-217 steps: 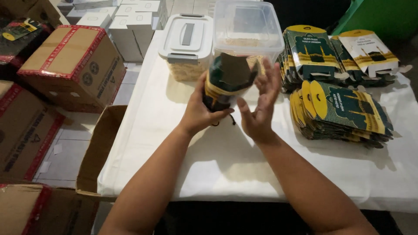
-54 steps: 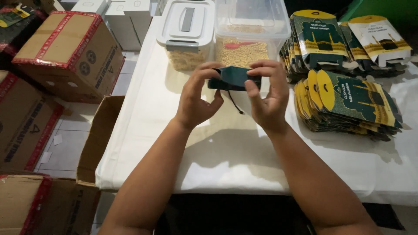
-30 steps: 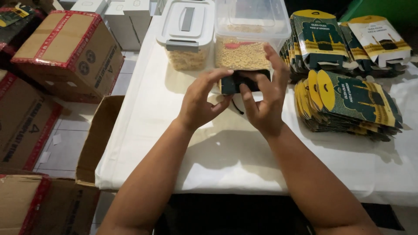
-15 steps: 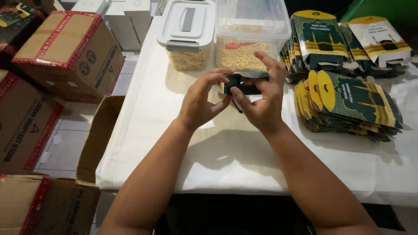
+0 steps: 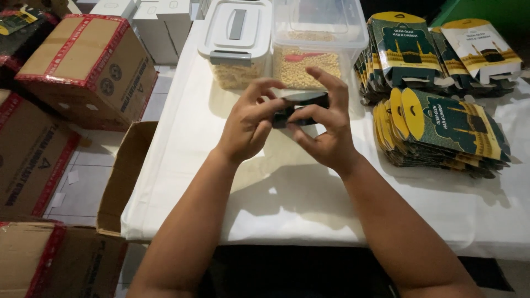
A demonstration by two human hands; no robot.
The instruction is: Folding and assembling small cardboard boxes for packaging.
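Note:
Both hands hold a small dark green carton (image 5: 302, 106) above the white-covered table (image 5: 287, 193). My left hand (image 5: 247, 126) pinches its left end with thumb and forefinger. My right hand (image 5: 326, 124) grips its right side, fingers curled over the top flap. The carton's body is mostly hidden behind my fingers. Just beyond it stands an open clear tub (image 5: 314, 52) of yellow grains with a red scoop inside.
A lidded white tub (image 5: 234, 41) stands to the left of the clear one. Flat green-and-yellow carton blanks lie stacked at right (image 5: 441, 132) and back right (image 5: 419, 49). Cardboard boxes (image 5: 83, 66) and an open box (image 5: 124, 182) sit on the floor at left.
The carton went from upright and open to small and folded between my fingers. In the last second my hands shifted slightly left and my right fingers folded over its top flap.

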